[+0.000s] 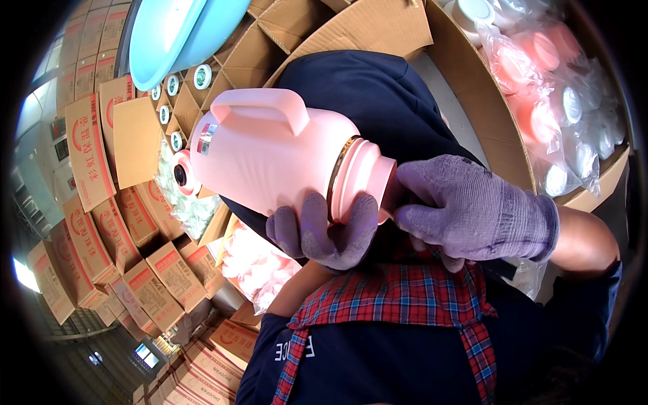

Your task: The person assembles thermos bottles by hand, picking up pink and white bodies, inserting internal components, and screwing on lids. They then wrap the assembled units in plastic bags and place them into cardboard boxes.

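Observation:
A pink thermos jug (270,158) lies on its side across my lap, its handle (260,104) upward and its neck toward the right. My left hand (327,233), in a grey-purple knit glove, cups the jug from below near the gold band, its fingers curled round the shoulder and neck. At the jug's open end my right hand (466,206), gloved the same way, has its fingers bent together against the rim. Whatever those fingers hold, if anything, is hidden behind the glove and the rim. A round pink piece with a dark centre (181,174) shows by the jug's base.
To the right stands a carton (479,101) with bagged pink and white lids (540,121). A divided carton (270,34) with green-topped white pieces (202,76) is at the far left, under light-blue basins (158,40). Stacked brown boxes (162,283) fill the left side.

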The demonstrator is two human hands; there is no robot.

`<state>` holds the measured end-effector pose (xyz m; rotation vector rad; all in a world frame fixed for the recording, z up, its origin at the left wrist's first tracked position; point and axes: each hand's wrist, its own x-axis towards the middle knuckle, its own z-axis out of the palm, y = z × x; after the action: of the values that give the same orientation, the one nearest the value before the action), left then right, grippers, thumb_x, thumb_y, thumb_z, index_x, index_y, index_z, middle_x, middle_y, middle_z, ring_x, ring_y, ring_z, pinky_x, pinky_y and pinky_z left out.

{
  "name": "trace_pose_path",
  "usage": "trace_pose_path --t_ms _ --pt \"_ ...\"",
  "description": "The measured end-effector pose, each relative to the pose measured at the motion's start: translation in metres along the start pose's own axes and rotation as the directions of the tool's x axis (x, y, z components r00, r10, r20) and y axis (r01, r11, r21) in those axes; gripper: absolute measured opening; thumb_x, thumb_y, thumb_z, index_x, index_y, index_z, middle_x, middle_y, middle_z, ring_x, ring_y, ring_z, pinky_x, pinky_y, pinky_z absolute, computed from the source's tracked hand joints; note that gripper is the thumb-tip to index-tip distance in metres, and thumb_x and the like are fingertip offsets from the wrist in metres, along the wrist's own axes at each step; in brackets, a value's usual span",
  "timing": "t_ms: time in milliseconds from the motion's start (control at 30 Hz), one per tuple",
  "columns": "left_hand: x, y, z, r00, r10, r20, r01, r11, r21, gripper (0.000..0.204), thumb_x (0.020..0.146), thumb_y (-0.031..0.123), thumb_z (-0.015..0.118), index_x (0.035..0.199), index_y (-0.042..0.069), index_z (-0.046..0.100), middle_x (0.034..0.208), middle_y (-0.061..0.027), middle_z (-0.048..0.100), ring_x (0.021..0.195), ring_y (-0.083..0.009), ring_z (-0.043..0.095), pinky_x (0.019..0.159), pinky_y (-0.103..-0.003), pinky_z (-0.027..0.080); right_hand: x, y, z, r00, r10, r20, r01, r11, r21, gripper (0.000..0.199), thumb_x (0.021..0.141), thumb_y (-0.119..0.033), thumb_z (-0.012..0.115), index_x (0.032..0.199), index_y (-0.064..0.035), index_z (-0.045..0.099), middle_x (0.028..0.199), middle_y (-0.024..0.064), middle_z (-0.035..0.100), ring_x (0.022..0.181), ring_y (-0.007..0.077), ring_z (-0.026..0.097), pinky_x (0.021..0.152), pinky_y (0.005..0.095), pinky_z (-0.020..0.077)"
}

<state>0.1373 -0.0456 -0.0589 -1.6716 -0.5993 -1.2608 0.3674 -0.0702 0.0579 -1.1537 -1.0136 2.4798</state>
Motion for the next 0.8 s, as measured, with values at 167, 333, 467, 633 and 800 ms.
trace_pose_path --t_ms 167,333,467,633,800 --pt "-0.001 -0.003 0.002 1.0 0.002 -0.014 -0.003 0.999 -0.049 0.031 0.084 0.06 0.07 0.098 0.032 0.068 0.093 -0.0097 0.061 0.089 -0.0324 0.052 0.066 -0.039 0.049 0.001 0.003 0.0 0.996 0.084 0.019 -0.085 0.985 0.148 0.026 0.102 -0.021 0.055 0.107 0.005 0.059 0.082 0.0098 0.068 0.057 0.0145 0.068 0.048 0.0271 0.0547" --pt "0.012 0.003 -0.002 0.991 -0.108 0.074 0.116 0.988 -0.105 0.028 0.085 0.052 0.072 0.101 0.029 0.068 0.101 -0.0082 0.061 0.088 -0.0329 0.053 0.067 -0.04 0.05 -0.014 0.009 0.001 0.991 0.116 -0.061 -0.086 0.927 0.365 0.029 0.101 -0.019 0.057 0.116 0.005 0.061 0.082 0.0071 0.07 0.052 0.0099 0.065 0.04 0.0226 0.0488" --pt "0.034 0.002 -0.005 0.975 -0.149 0.167 0.162 0.984 -0.068 0.029 0.086 0.047 0.073 0.106 0.026 0.067 0.106 -0.0036 0.061 0.092 -0.0346 0.056 0.069 -0.044 0.049 -0.031 0.027 -0.01 0.973 -0.055 -0.222 0.117 0.954 0.275 0.032 0.1 -0.016 0.059 0.123 0.0056 0.061 0.075 0.0061 0.066 0.048 0.0077 0.058 0.037 0.0198 0.0432" --pt "0.092 -0.056 -0.025 0.822 -0.115 0.557 0.314 0.909 -0.276 0.071 0.065 0.025 0.092 0.126 0.011 0.058 0.13 -0.012 0.054 0.107 -0.0435 0.058 0.08 -0.053 0.05 -0.044 0.044 -0.011 0.831 -0.154 -0.535 0.329 0.911 0.25 0.032 0.098 -0.012 0.06 0.127 0.0034 0.06 0.073 0.0058 0.064 0.045 0.0076 0.053 0.041 0.0183 0.0419" --pt "0.121 -0.107 -0.043 0.519 -0.351 0.78 0.76 0.607 -0.232 0.085 0.058 0.019 0.095 0.131 0.004 0.055 0.14 -0.0207 0.051 0.127 -0.0449 0.051 0.106 -0.052 0.042 -0.033 0.063 -0.004 0.802 -0.276 -0.531 0.441 0.871 0.214 0.034 0.099 -0.012 0.059 0.13 0.0011 0.058 0.072 0.006 0.063 0.046 0.0107 0.056 0.042 0.021 0.0426"
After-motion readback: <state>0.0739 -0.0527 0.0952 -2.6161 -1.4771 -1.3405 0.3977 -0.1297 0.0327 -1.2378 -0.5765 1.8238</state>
